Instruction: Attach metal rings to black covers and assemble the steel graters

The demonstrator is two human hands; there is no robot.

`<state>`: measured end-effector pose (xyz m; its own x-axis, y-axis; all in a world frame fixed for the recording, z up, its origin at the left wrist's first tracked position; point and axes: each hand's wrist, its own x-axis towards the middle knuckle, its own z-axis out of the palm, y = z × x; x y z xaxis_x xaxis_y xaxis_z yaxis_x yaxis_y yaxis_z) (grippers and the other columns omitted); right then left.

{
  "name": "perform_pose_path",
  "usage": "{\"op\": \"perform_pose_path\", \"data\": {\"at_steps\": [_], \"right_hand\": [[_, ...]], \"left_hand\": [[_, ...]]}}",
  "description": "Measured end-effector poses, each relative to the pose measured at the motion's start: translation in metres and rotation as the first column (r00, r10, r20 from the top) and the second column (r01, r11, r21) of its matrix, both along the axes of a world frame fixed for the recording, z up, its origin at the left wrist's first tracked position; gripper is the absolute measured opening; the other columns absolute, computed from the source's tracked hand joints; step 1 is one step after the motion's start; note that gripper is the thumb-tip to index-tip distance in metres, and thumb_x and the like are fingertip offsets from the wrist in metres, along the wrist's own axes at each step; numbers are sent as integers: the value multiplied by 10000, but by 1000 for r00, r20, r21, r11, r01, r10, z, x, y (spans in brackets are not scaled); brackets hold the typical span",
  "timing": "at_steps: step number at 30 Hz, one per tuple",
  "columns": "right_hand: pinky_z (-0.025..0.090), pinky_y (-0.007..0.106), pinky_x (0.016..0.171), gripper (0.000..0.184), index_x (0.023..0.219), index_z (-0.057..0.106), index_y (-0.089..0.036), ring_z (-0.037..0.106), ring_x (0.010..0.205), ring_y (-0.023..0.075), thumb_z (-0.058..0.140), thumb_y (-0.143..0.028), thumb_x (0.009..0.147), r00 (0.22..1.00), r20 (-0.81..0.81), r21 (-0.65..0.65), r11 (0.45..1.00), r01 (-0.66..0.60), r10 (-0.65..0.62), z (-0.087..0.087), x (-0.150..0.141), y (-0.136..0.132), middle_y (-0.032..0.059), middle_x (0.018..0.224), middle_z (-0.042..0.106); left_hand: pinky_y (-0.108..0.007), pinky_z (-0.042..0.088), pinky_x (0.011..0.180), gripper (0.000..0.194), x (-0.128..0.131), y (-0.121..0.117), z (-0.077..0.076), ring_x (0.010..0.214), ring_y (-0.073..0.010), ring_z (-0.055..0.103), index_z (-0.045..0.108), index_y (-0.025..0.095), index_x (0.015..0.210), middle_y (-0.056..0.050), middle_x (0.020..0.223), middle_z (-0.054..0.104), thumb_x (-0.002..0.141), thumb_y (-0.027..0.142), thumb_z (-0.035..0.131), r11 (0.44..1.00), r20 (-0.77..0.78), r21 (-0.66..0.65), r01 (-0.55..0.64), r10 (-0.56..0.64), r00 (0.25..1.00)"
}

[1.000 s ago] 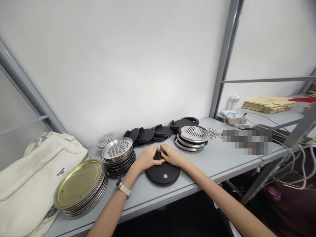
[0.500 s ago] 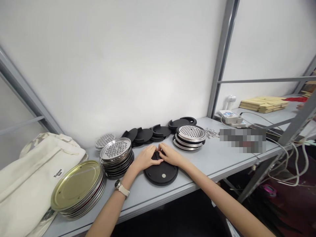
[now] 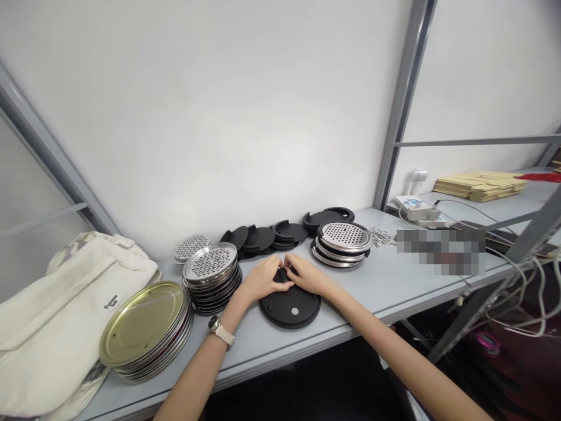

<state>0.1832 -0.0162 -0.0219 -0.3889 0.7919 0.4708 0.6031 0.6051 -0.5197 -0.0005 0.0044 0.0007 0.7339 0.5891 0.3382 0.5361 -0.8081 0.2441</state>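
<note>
A round black disc (image 3: 291,310) with a pale round spot near its front lies on the grey table in front of me. Over its far edge, my left hand (image 3: 266,278) and my right hand (image 3: 305,273) meet from either side. Their fingertips are pinched close together on a small shiny metal piece (image 3: 281,268), mostly hidden by the fingers. The left thumb stretches across the disc's top. Right of the hands, a stack of perforated metal discs (image 3: 344,235) in black holders stands near a loose heap of thin metal wire pieces (image 3: 381,237).
Left of the hands rise a stack of metal grater discs (image 3: 210,263) and a stack of gold-coloured round lids (image 3: 144,324), beside a cream bag (image 3: 56,310). Black round holders (image 3: 258,238) line the wall. Cables (image 3: 526,292) and a metal frame post (image 3: 405,105) are at right.
The whole view has shifted slightly, so things appear a little further right. Both hands stay pinched at the disc's far edge.
</note>
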Motion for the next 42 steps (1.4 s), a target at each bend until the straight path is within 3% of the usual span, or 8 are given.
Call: {"op": "perform_pose_path", "data": {"at_steps": [10,24,42], "right_hand": [[433,316,759,105,856,426,-210,523,806,184,407,-108,852,999,2,3,999,-40,40,-2,1,2,46,871,553],[430,316,706,92,818,383,-220,512,759,184,398,-140,861,1000,27,-11,1000,-9,9,1,1,-1,38,831,541],[424,314,680,104,799,372,-224,494,713,180,410,-138,844,1000,25,-15,1000,-14,14,-1,1,1,30,792,537]], "left_hand": [[-337,447,747,396,0,0,-1,821,-211,548,474,193,907,-29,892,527,775,517,660,996,-18,60,-62,63,998],[-327,444,735,397,-1,-1,1,833,-208,550,478,194,920,-28,913,539,764,503,672,999,21,-39,-36,36,999],[-326,446,749,379,-1,-1,0,839,-209,553,495,187,944,-36,923,549,794,497,654,999,7,-32,-8,8,1000]]}}
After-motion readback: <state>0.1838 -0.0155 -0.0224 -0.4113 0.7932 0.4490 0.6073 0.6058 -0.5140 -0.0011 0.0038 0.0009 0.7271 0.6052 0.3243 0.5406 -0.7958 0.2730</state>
